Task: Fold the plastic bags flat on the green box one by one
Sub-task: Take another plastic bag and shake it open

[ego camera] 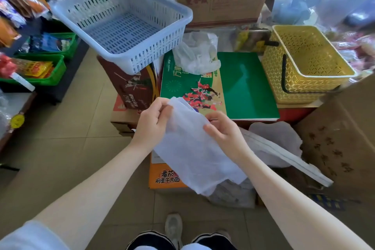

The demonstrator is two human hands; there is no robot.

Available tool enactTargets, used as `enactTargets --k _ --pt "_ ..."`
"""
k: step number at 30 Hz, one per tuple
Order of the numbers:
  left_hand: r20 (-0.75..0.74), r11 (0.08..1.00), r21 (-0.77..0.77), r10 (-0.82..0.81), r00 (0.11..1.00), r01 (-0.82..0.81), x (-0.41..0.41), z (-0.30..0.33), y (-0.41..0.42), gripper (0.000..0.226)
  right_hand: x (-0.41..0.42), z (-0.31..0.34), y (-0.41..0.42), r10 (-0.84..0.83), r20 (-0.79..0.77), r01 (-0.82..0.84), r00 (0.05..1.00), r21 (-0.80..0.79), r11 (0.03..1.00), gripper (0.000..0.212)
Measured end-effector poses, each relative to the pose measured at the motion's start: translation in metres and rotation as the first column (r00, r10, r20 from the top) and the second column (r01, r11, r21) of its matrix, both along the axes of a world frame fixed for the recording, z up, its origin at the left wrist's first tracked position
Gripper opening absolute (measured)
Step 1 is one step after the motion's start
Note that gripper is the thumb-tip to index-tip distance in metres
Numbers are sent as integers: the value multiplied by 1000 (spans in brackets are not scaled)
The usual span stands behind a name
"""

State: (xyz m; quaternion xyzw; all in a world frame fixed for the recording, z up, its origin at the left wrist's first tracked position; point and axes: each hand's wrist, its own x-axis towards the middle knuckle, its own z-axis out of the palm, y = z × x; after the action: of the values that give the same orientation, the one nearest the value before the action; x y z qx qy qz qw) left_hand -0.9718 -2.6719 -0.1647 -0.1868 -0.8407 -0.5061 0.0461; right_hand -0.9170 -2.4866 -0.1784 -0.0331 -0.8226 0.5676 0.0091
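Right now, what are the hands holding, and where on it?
Both hold one translucent plastic bag: left hand pinches its top edge, right hand grips its right side.

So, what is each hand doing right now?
Left hand: pinches the plastic bag.
Right hand: pinches the same bag.

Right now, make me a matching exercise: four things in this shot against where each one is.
Things:
1. yellow basket
2. blue-grey basket
3. crumpled plastic bag
4. flat plastic bag

Places:
A. held in both hands
B. at the far end of the green box
C. right of the green box
D. tilted on the brown box

Pairs: 1-C, 2-D, 3-B, 4-A
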Motion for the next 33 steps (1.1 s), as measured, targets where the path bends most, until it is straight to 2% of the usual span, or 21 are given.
enactTargets --k 2,3,6,8,10,12,13,14,15,17,18,20,22,24,27,29,30,31,32,33 --pt "-14 1000 2 17 1000 -17 -8 1 -3 12 1 -15 4 148 103 -165 984 186 969 31" --pt "-16 999 5 41 999 -40 -12 1 -5 11 2 -24 7 170 159 -211 973 295 932 31" --pt "27 988 38 150 988 -150 -26 -6 -19 13 5 -50 18 161 282 -291 946 516 805 9" --pt "97 969 49 236 967 -242 -33 -15 -31 15 12 -58 29 85 297 -248 951 569 784 20" --pt "192 955 9 291 937 -298 -39 -24 -44 18 17 -59 35 -48 237 -79 970 499 863 25" --pt "296 948 -93 317 901 -303 -44 -36 -53 18 15 -54 31 -148 194 74 970 345 936 17" --pt "311 945 -167 320 895 -281 -45 -39 -55 26 12 -49 26 -167 194 113 967 263 958 13" --pt "247 938 -242 306 920 -247 -44 -41 -55 43 8 -45 19 -167 187 129 968 200 971 15" --pt "113 931 -302 250 962 -207 -43 -41 -53 61 5 -40 13 -159 172 130 972 166 977 19" --pt "-164 904 -421 3 986 -73 -39 -41 -43 81 -1 -33 3 -135 134 114 982 149 982 26" --pt "-222 880 -474 -137 965 16 -36 -39 -36 82 -3 -30 -1 -125 117 108 985 141 984 27" --pt "-222 835 -515 -350 910 195 -31 -42 -25 71 -3 -23 -8 -106 91 100 990 66 993 26" --pt "-191 810 -500 -450 873 308 -31 -48 -19 50 -1 -12 -12 -99 80 101 992 -26 994 27" --pt "-151 799 -485 -478 865 357 -34 -56 -18 31 3 -2 -8 -97 81 105 992 -101 989 33" --pt "-2 795 -434 -472 881 425 -39 -62 -24 23 8 3 5 -121 69 130 990 -154 979 25" --pt "-19 811 -428 -449 893 399 -40 -64 -26 17 13 2 15 -159 93 173 983 -162 972 27" --pt "-30 826 -413 -433 901 383 -41 -63 -26 16 15 1 22 -163 100 170 982 -74 983 28" --pt "-27 836 -403 -416 909 371 -41 -62 -25 15 18 -2 31 -146 100 134 984 115 984 28" --pt "-29 842 -404 -403 915 358 -43 -61 -24 15 22 -7 40 -120 111 71 987 368 927 30" --pt "-52 843 -413 -399 915 344 -44 -61 -23 16 26 -11 49 -101 130 3 986 599 800 37"
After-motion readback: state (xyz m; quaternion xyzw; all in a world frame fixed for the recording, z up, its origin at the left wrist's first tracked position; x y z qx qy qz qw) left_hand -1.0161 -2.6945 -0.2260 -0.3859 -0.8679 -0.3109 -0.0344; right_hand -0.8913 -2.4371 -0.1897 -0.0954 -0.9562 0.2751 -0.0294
